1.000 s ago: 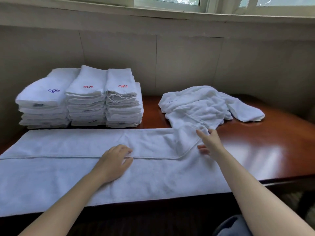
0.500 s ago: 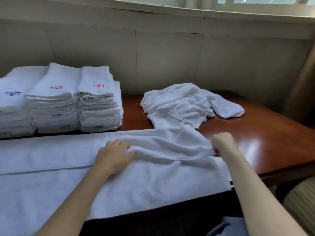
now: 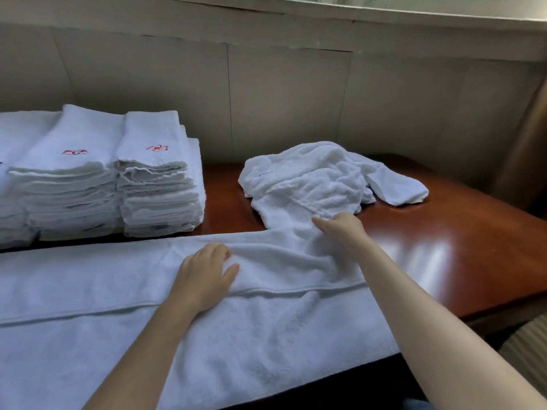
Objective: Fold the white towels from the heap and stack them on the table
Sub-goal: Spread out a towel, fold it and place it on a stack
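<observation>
A long white towel (image 3: 148,321) lies spread along the front edge of the table (image 3: 450,250), its far half folded toward me with a hem line running across it. My left hand (image 3: 207,276) rests flat on the folded layer near the middle. My right hand (image 3: 340,229) grips the towel's far right corner, right beside the heap of crumpled white towels (image 3: 319,179); wrinkles run between my hands. Stacks of folded white towels (image 3: 157,179) with red embroidery stand at the back left.
A pale panelled wall (image 3: 296,99) runs close behind the table under a window sill. Bare glossy wood shows right of the towel. A curtain edge (image 3: 524,149) hangs at the far right, and a striped cushion (image 3: 527,350) sits below the table's right edge.
My right hand has moved from the towel's right edge away from me to the far corner beside the heap, pulling the cloth. My left hand stays pressed on the fold. The view shifted right.
</observation>
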`<move>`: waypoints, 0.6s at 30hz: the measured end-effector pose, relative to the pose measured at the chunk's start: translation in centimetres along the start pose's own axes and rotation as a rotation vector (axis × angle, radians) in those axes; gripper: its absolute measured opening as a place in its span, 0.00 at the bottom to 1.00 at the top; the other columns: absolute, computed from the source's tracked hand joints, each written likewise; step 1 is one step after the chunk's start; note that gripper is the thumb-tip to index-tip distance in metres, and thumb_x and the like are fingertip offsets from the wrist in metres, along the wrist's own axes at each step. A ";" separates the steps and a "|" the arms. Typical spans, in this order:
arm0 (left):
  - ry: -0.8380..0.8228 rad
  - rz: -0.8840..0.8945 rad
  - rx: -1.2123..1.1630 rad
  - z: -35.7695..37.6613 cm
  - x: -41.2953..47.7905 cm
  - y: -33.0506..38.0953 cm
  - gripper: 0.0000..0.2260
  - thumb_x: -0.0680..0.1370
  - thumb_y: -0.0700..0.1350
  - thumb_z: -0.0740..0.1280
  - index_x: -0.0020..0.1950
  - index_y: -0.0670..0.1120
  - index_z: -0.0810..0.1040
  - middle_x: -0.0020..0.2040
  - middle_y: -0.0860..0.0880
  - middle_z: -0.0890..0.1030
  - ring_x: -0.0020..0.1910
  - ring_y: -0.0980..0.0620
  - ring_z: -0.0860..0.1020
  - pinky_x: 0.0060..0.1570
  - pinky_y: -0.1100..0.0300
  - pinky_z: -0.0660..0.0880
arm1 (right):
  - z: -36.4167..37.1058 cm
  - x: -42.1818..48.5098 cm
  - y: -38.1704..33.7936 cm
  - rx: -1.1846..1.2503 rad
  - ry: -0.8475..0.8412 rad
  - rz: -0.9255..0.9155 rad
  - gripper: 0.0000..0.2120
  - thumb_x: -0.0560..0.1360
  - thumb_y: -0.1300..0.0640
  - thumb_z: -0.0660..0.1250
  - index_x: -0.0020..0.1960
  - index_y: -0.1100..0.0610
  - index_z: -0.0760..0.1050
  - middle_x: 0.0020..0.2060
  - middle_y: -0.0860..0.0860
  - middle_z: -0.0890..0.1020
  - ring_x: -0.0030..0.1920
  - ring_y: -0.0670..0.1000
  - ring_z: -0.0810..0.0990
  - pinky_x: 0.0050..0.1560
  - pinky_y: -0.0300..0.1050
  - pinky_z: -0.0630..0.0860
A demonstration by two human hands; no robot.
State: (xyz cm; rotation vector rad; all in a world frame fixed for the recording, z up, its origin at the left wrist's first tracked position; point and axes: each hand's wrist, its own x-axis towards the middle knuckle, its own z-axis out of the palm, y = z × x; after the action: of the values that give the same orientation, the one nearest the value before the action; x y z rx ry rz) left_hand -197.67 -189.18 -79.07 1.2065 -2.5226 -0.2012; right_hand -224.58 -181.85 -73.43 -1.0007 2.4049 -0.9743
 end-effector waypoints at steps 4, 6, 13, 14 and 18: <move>-0.075 -0.042 0.033 0.0 0.2 0.0 0.16 0.81 0.56 0.55 0.64 0.50 0.68 0.67 0.51 0.70 0.68 0.52 0.66 0.67 0.52 0.61 | 0.0 0.6 0.6 0.050 0.026 -0.049 0.23 0.73 0.55 0.70 0.24 0.58 0.63 0.19 0.49 0.65 0.25 0.48 0.64 0.29 0.43 0.60; -0.154 -0.085 0.030 0.0 0.2 0.0 0.17 0.81 0.57 0.53 0.67 0.51 0.65 0.74 0.50 0.63 0.74 0.51 0.58 0.73 0.47 0.52 | -0.8 0.6 0.9 0.154 0.089 -0.066 0.17 0.75 0.58 0.69 0.30 0.60 0.68 0.24 0.52 0.66 0.29 0.49 0.65 0.34 0.42 0.61; -0.308 -0.043 -0.011 -0.7 -0.8 0.7 0.23 0.82 0.60 0.49 0.76 0.56 0.55 0.79 0.53 0.46 0.77 0.53 0.44 0.74 0.46 0.40 | -2.6 0.7 2.3 0.283 0.469 0.122 0.13 0.79 0.57 0.60 0.51 0.67 0.77 0.46 0.60 0.80 0.53 0.60 0.77 0.51 0.46 0.70; -0.328 -0.040 0.005 -0.8 -1.0 0.8 0.24 0.81 0.61 0.48 0.77 0.56 0.54 0.79 0.52 0.45 0.77 0.53 0.43 0.74 0.45 0.40 | -2.2 0.6 2.8 0.224 0.412 0.181 0.15 0.79 0.57 0.60 0.57 0.68 0.75 0.53 0.62 0.79 0.58 0.62 0.76 0.54 0.47 0.71; -0.371 -0.020 0.063 -1.3 -1.9 1.2 0.30 0.79 0.66 0.47 0.78 0.57 0.48 0.79 0.51 0.41 0.77 0.52 0.41 0.73 0.44 0.38 | -1.2 0.0 3.9 0.204 0.166 0.226 0.21 0.76 0.51 0.64 0.61 0.64 0.65 0.51 0.57 0.71 0.55 0.56 0.74 0.50 0.48 0.71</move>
State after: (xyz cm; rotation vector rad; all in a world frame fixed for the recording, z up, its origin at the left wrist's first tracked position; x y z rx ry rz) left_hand -196.98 -186.97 -78.03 1.3227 -2.8506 -0.3850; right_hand -227.10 -179.30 -75.39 -0.5833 2.4224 -1.2280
